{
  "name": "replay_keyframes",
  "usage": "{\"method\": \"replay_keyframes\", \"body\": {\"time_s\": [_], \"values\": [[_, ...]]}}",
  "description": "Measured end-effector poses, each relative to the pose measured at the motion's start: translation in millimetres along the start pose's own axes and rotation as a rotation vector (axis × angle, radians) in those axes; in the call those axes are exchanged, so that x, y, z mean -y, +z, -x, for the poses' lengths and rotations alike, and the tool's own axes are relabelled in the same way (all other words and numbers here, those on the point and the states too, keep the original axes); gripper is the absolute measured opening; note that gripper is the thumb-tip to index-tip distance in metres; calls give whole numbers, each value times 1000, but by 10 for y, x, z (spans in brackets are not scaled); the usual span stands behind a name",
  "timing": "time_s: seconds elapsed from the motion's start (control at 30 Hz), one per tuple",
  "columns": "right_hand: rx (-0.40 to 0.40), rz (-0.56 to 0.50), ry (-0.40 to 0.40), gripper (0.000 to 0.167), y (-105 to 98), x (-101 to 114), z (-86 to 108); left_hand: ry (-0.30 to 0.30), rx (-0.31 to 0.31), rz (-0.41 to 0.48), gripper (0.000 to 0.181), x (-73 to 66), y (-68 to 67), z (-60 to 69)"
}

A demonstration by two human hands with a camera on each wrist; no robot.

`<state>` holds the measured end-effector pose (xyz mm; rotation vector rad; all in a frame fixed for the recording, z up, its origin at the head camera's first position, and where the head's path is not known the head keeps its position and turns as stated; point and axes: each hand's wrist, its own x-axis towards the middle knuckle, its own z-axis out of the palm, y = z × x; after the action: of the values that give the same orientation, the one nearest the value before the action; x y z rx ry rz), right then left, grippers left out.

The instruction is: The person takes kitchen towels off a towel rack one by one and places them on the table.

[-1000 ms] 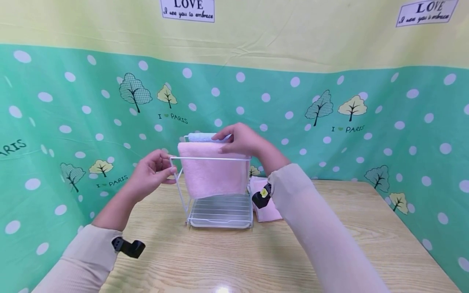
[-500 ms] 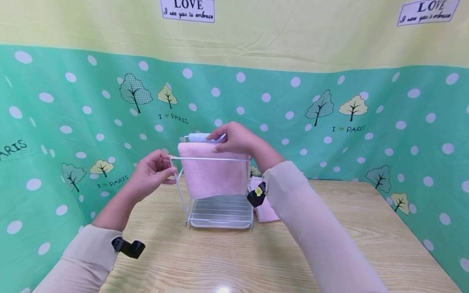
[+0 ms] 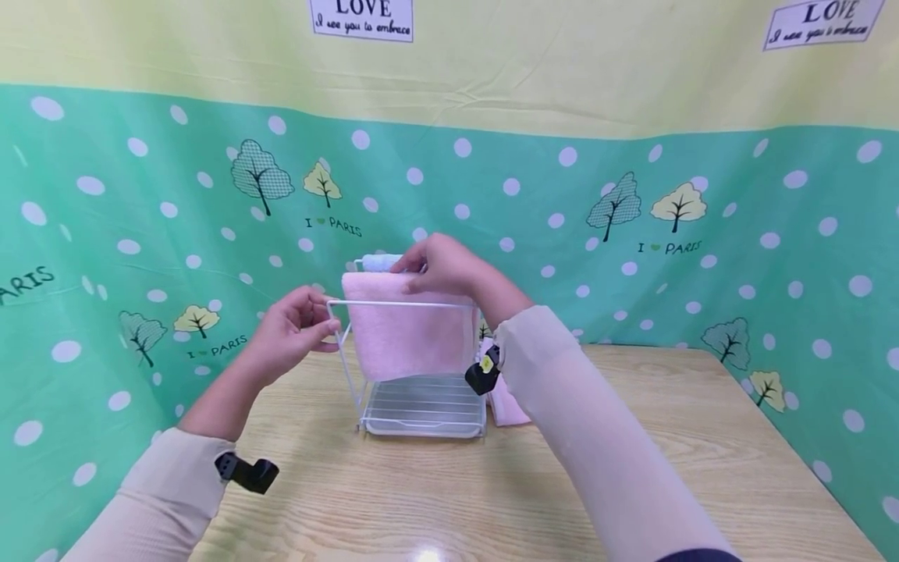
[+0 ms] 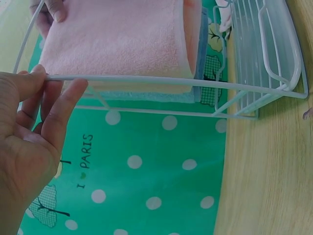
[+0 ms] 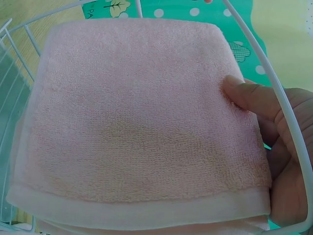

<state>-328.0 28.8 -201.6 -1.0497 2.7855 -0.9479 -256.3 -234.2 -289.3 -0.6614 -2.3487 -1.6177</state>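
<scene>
Pale wood tbl (image 3: pixel 316 499) w/ white wire rack (image 4: pixel 146 79) pinched by L hand (image 3: pixel 291 328); folded pink terry towel (image 3: pixel 414 339) gripped by R hand (image 3: pixel 452 269).

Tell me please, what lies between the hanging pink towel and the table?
The wire rack base and a pale tray lie there, as the head view shows.

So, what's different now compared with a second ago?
The right hand has shifted a little toward the person's left along the top of the hanging pink towel, its sleeve going with it. No new grip or release shows. The left hand keeps its hold on the white wire rack, and the rack and towel look unmoved.
</scene>
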Motion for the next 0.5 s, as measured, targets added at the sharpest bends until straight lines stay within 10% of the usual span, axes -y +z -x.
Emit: {"method": "replay_keyframes", "body": {"time_s": [0.5], "values": [[-113,-42,0,16,11,14,8,-3,-9,7,20,-12,20,5]]}}
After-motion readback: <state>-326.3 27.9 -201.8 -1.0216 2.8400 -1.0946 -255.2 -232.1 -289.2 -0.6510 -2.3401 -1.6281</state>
